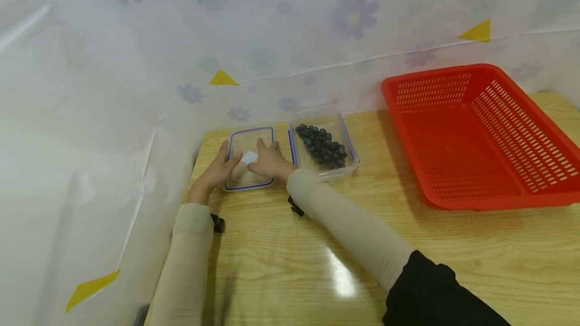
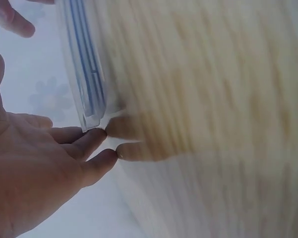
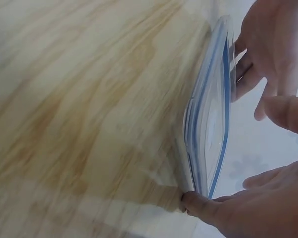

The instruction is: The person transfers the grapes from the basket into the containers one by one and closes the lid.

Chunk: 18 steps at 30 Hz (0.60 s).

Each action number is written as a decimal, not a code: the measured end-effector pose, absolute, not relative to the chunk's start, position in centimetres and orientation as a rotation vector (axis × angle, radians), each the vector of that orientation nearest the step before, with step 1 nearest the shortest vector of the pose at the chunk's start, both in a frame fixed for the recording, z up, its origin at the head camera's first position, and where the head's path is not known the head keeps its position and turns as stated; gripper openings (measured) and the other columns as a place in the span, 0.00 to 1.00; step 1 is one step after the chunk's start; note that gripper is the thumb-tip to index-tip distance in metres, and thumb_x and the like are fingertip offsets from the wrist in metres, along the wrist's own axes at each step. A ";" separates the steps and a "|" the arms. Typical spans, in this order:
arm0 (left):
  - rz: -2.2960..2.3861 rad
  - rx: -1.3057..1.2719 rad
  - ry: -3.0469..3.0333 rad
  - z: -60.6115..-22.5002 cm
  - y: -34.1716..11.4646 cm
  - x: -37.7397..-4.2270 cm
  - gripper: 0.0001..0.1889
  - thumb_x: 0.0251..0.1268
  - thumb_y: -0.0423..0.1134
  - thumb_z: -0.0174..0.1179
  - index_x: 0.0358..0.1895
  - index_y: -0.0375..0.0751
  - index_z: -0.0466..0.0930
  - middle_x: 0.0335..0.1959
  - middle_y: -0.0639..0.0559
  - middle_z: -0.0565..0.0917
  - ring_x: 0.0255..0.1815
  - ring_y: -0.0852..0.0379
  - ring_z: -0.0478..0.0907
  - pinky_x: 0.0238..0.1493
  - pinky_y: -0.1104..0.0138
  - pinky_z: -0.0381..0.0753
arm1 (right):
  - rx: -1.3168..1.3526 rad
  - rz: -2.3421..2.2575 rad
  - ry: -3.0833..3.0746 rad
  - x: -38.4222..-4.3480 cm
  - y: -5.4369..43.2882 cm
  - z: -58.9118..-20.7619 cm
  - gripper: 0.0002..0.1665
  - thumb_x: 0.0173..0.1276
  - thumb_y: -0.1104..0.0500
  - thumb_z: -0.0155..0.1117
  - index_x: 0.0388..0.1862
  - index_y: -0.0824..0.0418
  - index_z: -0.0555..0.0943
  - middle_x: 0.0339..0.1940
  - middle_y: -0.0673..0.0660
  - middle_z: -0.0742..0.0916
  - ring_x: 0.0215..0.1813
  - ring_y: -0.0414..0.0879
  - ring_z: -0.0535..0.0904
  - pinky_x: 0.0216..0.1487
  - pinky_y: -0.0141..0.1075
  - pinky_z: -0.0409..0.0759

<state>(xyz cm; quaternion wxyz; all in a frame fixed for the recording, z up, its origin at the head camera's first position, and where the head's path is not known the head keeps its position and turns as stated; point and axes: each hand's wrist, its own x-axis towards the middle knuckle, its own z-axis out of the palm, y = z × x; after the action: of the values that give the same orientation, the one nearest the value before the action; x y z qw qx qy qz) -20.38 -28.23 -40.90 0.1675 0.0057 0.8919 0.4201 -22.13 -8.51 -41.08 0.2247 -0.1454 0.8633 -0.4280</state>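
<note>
Clear plastic edged in blue, the lid [image 1: 246, 176] lies at the table's [image 1: 263, 245] far left, beside the box [image 1: 348, 139] of grapes [image 1: 321, 146], its long axis running near to far. The left hand [image 1: 216, 172] and right hand [image 1: 272, 162] touch opposite sides, fingers loosely spread, pinching nothing. I'd judge it light, fairly stiff, slightly slippery, best held by both long rims.

Smooth plastic lid [image 1: 244, 174], glossy wood-grain table [image 1: 267, 250], plastic basket [image 1: 453, 140].

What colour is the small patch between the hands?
White; the patch shows best in the head view.
</note>
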 end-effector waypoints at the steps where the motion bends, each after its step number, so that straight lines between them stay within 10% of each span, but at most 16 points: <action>1: 1.212 0.003 2.533 -40.8 -28.2 -20.3 0.46 0.80 0.61 0.40 0.80 0.42 0.20 0.81 0.38 0.28 0.81 0.39 0.28 0.76 0.43 0.34 | -0.405 -1.187 2.383 -22.2 -8.5 -41.1 0.55 0.73 0.49 0.63 0.85 0.55 0.39 0.80 0.74 0.36 0.80 0.66 0.31 0.75 0.63 0.48; 10: 1.251 -0.021 2.607 -40.1 -27.8 -19.7 0.46 0.80 0.60 0.43 0.81 0.42 0.22 0.82 0.36 0.32 0.80 0.35 0.32 0.76 0.42 0.37 | -0.477 -1.329 2.469 -22.4 -8.0 -39.8 0.47 0.70 0.55 0.61 0.83 0.55 0.53 0.81 0.64 0.60 0.77 0.64 0.59 0.64 0.53 0.72; 13: 1.287 -0.013 2.649 -39.8 -27.6 -19.4 0.47 0.79 0.62 0.43 0.82 0.42 0.25 0.82 0.36 0.34 0.80 0.35 0.33 0.76 0.42 0.38 | -0.436 -1.427 2.466 -22.7 -7.8 -38.8 0.43 0.70 0.58 0.60 0.82 0.56 0.59 0.74 0.62 0.72 0.45 0.53 0.81 0.43 0.44 0.79; 15: 1.314 -0.008 2.684 -39.7 -27.5 -19.4 0.48 0.78 0.63 0.43 0.82 0.41 0.27 0.82 0.35 0.35 0.81 0.35 0.34 0.76 0.42 0.38 | -0.372 -1.525 2.417 -23.0 -7.5 -38.1 0.40 0.70 0.59 0.59 0.80 0.55 0.62 0.70 0.61 0.76 0.23 0.46 0.72 0.26 0.38 0.73; 18: 1.363 -0.011 2.734 -39.5 -27.5 -19.3 0.47 0.77 0.64 0.43 0.82 0.41 0.29 0.82 0.35 0.38 0.80 0.35 0.37 0.76 0.43 0.40 | -0.314 -1.608 2.369 -23.3 -7.0 -37.3 0.35 0.71 0.60 0.58 0.78 0.53 0.66 0.69 0.61 0.77 0.16 0.41 0.62 0.19 0.34 0.66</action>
<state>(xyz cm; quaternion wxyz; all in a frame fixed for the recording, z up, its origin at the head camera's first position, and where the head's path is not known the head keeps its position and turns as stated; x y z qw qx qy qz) -19.29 -27.48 -39.51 0.0435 -0.0035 0.8941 0.4457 -23.26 -7.02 -37.30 0.1305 -0.1080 0.8155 -0.5535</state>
